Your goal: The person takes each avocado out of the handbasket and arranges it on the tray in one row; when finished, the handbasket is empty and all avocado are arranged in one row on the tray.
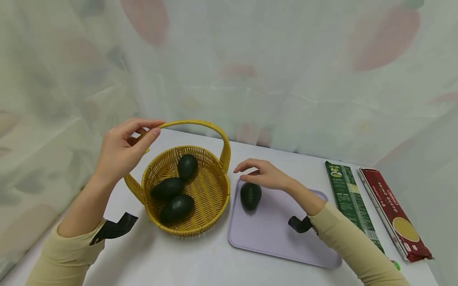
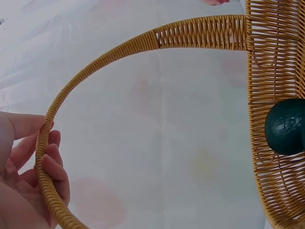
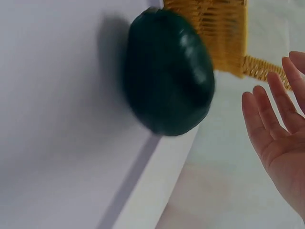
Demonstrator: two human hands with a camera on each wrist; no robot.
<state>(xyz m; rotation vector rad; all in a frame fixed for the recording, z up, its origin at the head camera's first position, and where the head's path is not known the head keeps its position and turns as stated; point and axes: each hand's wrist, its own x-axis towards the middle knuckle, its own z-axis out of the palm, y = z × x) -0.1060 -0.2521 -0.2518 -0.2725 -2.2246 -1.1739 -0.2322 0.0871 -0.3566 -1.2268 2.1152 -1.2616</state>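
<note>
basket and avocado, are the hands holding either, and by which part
The left hand grips the basket by its handle. The right hand is open just above the avocado on the board, holding nothing.

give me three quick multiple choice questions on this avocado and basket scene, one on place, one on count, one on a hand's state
1. Where does the lone avocado lie?
A. on the lilac cutting board
B. on the pasta packs
C. in the basket

2. How many avocados are in the basket?
A. one
B. three
C. five

3. What is the left hand doing?
A. resting flat on the table
B. holding the basket handle
C. gripping an avocado

Key: 1 A, it sits on the board beside the basket; 2 B, three dark fruits show inside; 3 B, fingers curl round the handle.
</note>
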